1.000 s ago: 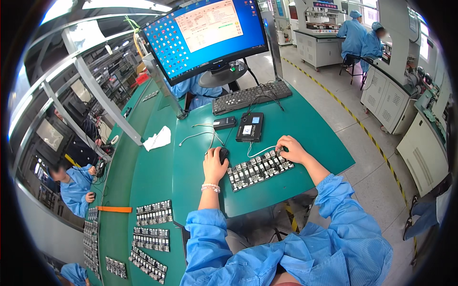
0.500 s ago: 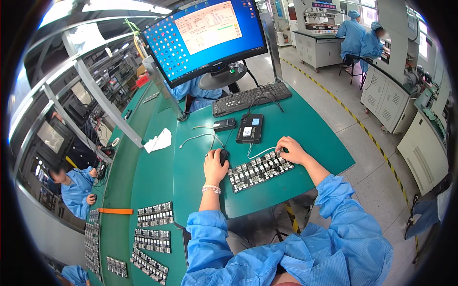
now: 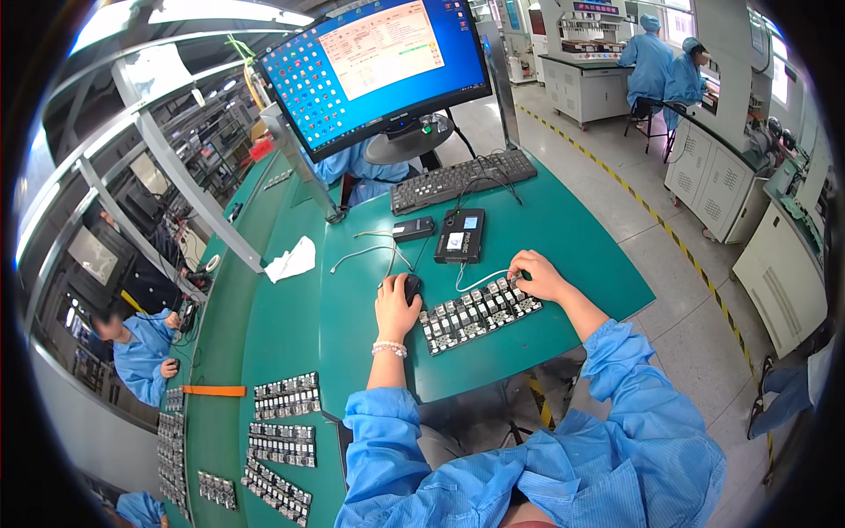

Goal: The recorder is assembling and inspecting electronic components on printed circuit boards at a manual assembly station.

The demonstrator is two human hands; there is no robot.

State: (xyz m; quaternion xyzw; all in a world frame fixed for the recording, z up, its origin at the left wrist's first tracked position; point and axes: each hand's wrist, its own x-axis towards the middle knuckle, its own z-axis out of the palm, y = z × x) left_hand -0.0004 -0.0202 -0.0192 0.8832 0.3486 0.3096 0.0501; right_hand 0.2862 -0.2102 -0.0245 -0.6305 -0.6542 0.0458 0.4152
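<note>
My left hand (image 3: 398, 310) is wrapped over a black computer mouse (image 3: 412, 289), just left of a panel of small circuit boards (image 3: 466, 320). That panel lies slantwise near the table's front edge, its boards side by side with white and silver parts. At its far right corner, my right hand (image 3: 539, 276) is closed in a pinch on the end of a white cable (image 3: 482, 285). Fingers cover the plug itself, so whether it sits in a board is hidden. The cable runs back to a black box with a small lit screen (image 3: 459, 236).
Behind the box lie a black keyboard (image 3: 463, 181) and a monitor (image 3: 378, 70) on its stand. A black adapter (image 3: 414, 230) and a white cloth (image 3: 291, 260) are further left. More board panels (image 3: 287, 396) lie at lower left, near an orange strip (image 3: 214, 391) and a co-worker (image 3: 141, 352).
</note>
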